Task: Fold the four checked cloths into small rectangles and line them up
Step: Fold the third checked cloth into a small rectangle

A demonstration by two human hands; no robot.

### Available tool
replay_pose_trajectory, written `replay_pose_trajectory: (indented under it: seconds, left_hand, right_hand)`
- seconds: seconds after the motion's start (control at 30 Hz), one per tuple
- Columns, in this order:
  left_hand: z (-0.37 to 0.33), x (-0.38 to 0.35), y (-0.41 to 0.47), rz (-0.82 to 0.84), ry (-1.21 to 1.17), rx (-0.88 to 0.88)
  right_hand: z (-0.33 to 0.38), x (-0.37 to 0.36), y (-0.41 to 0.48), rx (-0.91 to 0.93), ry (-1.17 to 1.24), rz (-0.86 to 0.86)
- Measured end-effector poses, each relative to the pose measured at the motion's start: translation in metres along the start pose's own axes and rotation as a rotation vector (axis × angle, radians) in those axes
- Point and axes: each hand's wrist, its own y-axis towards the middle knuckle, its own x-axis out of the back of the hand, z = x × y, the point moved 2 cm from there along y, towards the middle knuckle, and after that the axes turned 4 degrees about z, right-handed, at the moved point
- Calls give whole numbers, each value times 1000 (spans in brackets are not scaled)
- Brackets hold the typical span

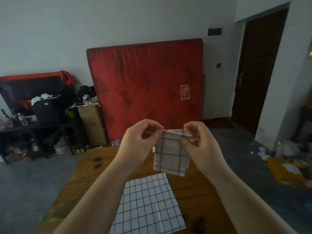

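Observation:
A small folded beige cloth with dark checks [170, 154] hangs in the air above the wooden table [81, 179]. My left hand [140, 139] pinches its top left corner, and my right hand [200, 141] pinches its top right corner. Below it a larger white cloth with thin dark checks [148, 206] lies spread flat on the table, close to me, with creases showing. No other checked cloth is visible.
A red mattress [146, 88] leans against the wall beyond the table's far edge. A low dark shelf [33, 129] with clutter and a cardboard box [92, 124] stand at the left. Litter lies on the floor at the right, near a dark door [260, 71].

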Motion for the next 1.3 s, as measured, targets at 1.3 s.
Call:
replay_pose_trajectory:
  seconds: [1.3]
  left_hand:
    - [-7, -13, -26, -14, 41, 171]
  right_hand:
    - [6, 10, -27, -92, 129, 53]
